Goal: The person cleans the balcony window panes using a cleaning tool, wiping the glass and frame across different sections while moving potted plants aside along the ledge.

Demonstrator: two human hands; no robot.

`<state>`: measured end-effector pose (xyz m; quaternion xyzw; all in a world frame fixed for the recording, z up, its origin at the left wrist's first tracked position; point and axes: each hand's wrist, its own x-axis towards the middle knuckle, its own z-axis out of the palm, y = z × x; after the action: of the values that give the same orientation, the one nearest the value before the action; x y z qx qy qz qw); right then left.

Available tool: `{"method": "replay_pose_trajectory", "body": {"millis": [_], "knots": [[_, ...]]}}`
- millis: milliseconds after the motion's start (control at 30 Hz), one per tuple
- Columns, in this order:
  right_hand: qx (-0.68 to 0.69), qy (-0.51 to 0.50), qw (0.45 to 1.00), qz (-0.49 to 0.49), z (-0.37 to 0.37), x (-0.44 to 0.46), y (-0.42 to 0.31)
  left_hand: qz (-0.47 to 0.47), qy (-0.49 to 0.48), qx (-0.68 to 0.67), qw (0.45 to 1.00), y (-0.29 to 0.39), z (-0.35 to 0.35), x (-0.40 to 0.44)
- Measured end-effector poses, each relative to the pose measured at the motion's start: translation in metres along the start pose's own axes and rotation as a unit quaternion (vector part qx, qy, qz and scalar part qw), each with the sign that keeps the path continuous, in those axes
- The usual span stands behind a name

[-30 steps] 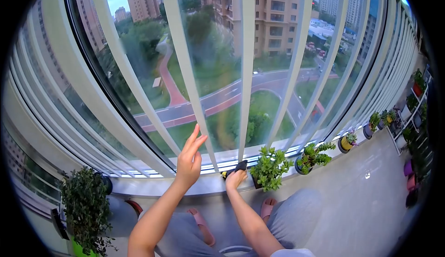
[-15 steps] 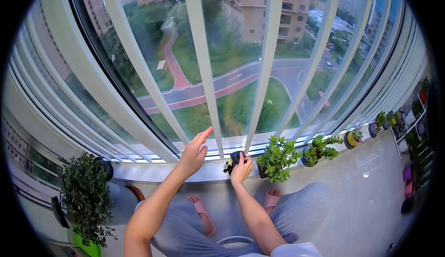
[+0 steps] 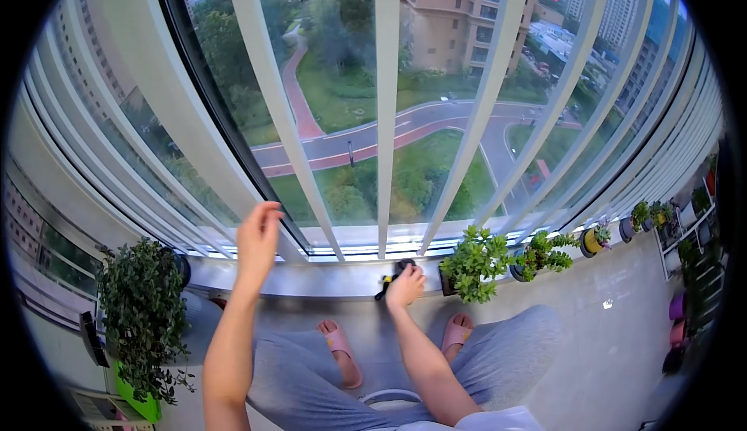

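Note:
My left hand (image 3: pixel 258 238) is raised beside the thick white window frame (image 3: pixel 233 174), its fingers loosely bent and nothing visible in them. Low at the sill, my right hand (image 3: pixel 405 286) has its fingers closed on a small black object (image 3: pixel 404 265), partly hidden by the hand. A black and yellow piece (image 3: pixel 384 285) shows just left of that hand, at the sill's edge. Right of it stands a leafy green potted plant (image 3: pixel 476 264). White vertical bars (image 3: pixel 387 120) rise in front of both hands.
A large bushy plant (image 3: pixel 140 314) stands at the left. More potted plants (image 3: pixel 541 256) line the sill (image 3: pixel 311 282) to the right, near a white rack (image 3: pixel 685 236). My legs and pink slippers (image 3: pixel 339 341) are below; roads and buildings show outside.
My left hand has moved left from near the bars to the thick frame, and its fingers have bent. My right hand stays at the sill with the black object. The view has shifted slightly.

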<state>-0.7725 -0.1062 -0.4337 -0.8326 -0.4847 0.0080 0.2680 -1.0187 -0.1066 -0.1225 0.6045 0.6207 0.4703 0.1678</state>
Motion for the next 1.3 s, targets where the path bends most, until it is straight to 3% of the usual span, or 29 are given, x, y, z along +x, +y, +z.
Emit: {"method": "replay_pose_trajectory", "body": {"millis": [100,200,233,300,367,467,600,667,800,867,933,967,1000,1033,1067,1133,1167,1200,1267,1300], "knots": [[-0.062,-0.081,0.992,-0.074,0.022,-0.024,-0.042,-0.025,0.089,0.012,0.996,-0.027,-0.024,0.007],[0.052,-0.148,0.936,-0.315,0.026,-0.053,-0.066,-0.058,0.144,0.014,0.988,-0.051,-0.035,0.010],[0.053,-0.147,0.935,-0.318,0.023,-0.053,-0.068,-0.077,0.154,0.004,0.985,-0.056,-0.039,0.012],[0.087,-0.161,0.865,-0.467,0.011,-0.050,-0.063,-0.083,0.173,-0.013,0.981,-0.062,-0.041,0.012],[0.056,-0.181,0.910,-0.367,-0.009,-0.036,-0.047,-0.091,0.193,-0.045,0.976,-0.068,-0.044,0.010],[0.016,-0.063,0.971,-0.231,-0.024,-0.008,-0.003,-0.065,0.124,-0.042,0.989,-0.080,-0.053,0.009],[-0.032,0.027,0.998,-0.053,-0.014,0.004,0.018,-0.038,0.094,-0.092,0.991,-0.067,-0.048,0.004],[-0.102,0.006,0.994,-0.038,0.005,-0.007,-0.002,-0.025,0.106,-0.079,0.991,-0.058,-0.046,0.003],[-0.078,-0.089,0.989,-0.088,0.038,-0.057,-0.065,-0.037,0.107,-0.051,0.992,-0.052,-0.045,0.005],[-0.043,-0.133,0.970,-0.200,0.040,-0.083,-0.094,-0.035,0.116,-0.045,0.992,-0.054,-0.043,0.008],[0.055,-0.200,0.920,-0.333,0.032,-0.090,-0.112,-0.025,0.123,-0.018,0.992,-0.058,-0.039,0.014],[0.113,-0.264,0.889,-0.355,0.026,-0.086,-0.116,-0.012,0.126,-0.021,0.992,-0.054,-0.036,0.017],[0.174,-0.341,0.855,-0.350,0.015,-0.075,-0.120,0.030,0.199,-0.014,0.979,-0.047,-0.030,0.019],[0.244,-0.331,0.847,-0.339,0.024,-0.068,-0.114,0.073,0.271,-0.009,0.960,-0.039,-0.026,0.020],[0.311,-0.319,0.833,-0.327,0.033,-0.056,-0.110,0.089,0.276,-0.017,0.957,-0.029,-0.026,0.021],[0.337,-0.281,0.863,-0.251,-0.010,-0.032,-0.112,0.214,0.303,0.111,0.922,-0.006,-0.025,0.017],[0.383,-0.201,0.869,-0.241,-0.016,-0.020,-0.113,0.240,0.283,0.109,0.922,0.001,-0.021,0.014],[0.399,-0.229,0.866,-0.194,-0.057,-0.003,-0.125,0.248,0.290,0.097,0.919,0.010,-0.016,0.010],[0.450,-0.184,0.843,-0.230,-0.137,0.032,-0.152,0.265,0.255,0.102,0.924,0.029,-0.009,0.006],[0.466,-0.114,0.827,-0.292,-0.179,0.049,-0.169,0.263,0.251,0.092,0.927,0.032,-0.006,0.006]]}}
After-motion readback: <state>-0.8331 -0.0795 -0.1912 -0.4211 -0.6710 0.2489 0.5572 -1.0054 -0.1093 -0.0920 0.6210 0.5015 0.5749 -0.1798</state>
